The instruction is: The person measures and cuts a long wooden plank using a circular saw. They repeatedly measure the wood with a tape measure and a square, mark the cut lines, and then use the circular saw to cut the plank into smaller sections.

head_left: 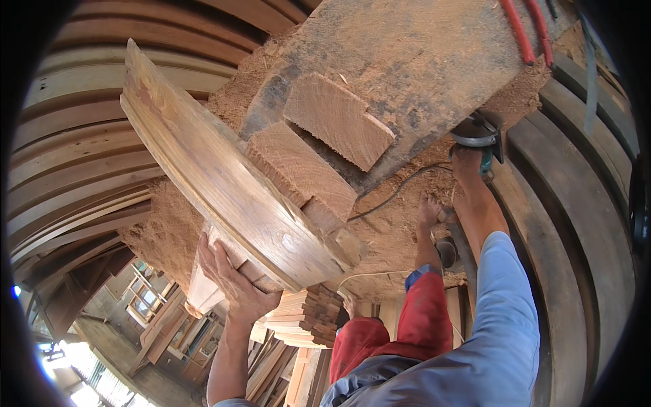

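The right hand [468,164] is closed around the green body of a power tool [487,163] with a round metal guard, held to the right, beside the bench's edge; whether its blade is turning cannot be told. The left hand [237,279] lies spread, fingers and thumb apart, against the near-left side of a long moulded timber [220,180], which slants from far left to the near middle. With only a flat palm on it, that timber could slide or rock if pushed, since it seems to lean over two rough-cut blocks, the nearer block [308,163] and the farther block [339,122], on the dusty bench [420,61]. A dark cord [400,187] loops over the sawdust toward the tool and might snag or be cut if the tool swung low. The bare foot [428,209] stands near it, unprotected should the tool slip. Boards [559,197] line the right side.
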{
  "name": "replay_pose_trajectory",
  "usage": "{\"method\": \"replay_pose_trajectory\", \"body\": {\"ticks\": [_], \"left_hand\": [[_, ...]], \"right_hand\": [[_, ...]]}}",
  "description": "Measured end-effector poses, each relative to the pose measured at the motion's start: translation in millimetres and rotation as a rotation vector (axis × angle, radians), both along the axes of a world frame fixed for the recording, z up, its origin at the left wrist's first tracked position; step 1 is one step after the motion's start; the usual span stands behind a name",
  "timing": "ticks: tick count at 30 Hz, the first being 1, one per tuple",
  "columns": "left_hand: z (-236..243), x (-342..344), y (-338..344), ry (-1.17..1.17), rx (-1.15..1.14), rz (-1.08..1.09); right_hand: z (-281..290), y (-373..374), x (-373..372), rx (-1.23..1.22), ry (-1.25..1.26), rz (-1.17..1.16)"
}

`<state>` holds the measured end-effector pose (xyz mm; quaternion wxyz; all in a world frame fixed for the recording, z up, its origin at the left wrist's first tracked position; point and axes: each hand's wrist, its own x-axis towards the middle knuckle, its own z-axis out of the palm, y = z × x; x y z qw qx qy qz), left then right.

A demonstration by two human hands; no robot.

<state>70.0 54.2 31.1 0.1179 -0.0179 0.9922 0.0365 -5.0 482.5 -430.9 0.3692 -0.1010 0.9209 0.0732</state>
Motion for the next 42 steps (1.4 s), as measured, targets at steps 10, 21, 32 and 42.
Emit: {"method": "replay_pose_trajectory", "body": {"ticks": [10, 21, 32, 42], "left_hand": [[0.2, -5.2, 0.2, -0.010, -0.006, -0.026], [2.3, -4.6, 4.9, 0.060, -0.006, -0.047], [10.6, 2.0, 4.7, 0.072, 0.037, 0.142], [32.5, 21.2, -9.0, 0.012, 0.219, 0.219]], "right_hand": [[-17.4, -53.3, 78.1, -0.161, 0.053, 0.154], [102.5, -76.6, 75.0, -0.350, -0.308, 0.049], [428.2, -138.0, -103.8, -0.813, 0.474, -0.276], [334.6, -132.1, -143.7, -0.824, 0.456, 0.006]]}}
